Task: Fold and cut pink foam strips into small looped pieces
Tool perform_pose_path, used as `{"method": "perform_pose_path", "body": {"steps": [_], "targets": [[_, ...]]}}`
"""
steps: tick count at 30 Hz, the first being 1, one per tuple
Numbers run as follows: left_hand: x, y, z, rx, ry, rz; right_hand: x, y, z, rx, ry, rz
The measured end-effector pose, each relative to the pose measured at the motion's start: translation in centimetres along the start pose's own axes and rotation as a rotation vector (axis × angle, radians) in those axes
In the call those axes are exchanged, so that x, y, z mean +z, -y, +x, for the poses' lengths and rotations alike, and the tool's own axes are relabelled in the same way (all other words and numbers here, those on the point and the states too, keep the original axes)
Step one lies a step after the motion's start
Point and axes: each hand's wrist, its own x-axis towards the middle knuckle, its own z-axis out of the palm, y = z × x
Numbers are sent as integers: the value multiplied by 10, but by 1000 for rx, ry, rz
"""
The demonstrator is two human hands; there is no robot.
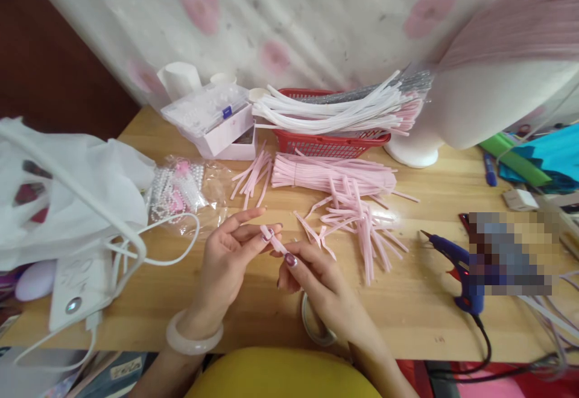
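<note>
Between my two hands, above the table's front half, is a short pale pink pipe cleaner [275, 242]. My left hand [228, 259] pinches its upper end between thumb and forefinger, the other fingers loosely stretched. The thumb and fingers of my right hand [319, 280] close on its lower end. Just beyond the right hand lies a loose heap of bent pink pipe cleaners [368, 229]. Farther back is a bundle of straight pink pipe cleaners [325, 172], with a few short cut pieces [253, 175] to its left.
Behind stands a red basket [332, 145] of white, pink and silver stems, beside a white mannequin head [479, 102]. On the right rests a blue glue gun [456, 259] with its cord. To the left are bagged pearl beads [181, 190], white boxes [221, 126] and a white cable [176, 262].
</note>
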Motion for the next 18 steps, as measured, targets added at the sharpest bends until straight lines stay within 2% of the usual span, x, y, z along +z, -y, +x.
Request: {"method": "perform_pose_path", "body": {"steps": [5, 14, 18], "targets": [[-5, 5, 2, 27, 22, 49, 4, 1, 7, 62, -11, 133], [-9, 8, 3, 75, 5, 83, 11, 3, 14, 39, -87, 143], [-8, 11, 0, 147, -23, 119, 12, 2, 15, 26, -119, 152]]}}
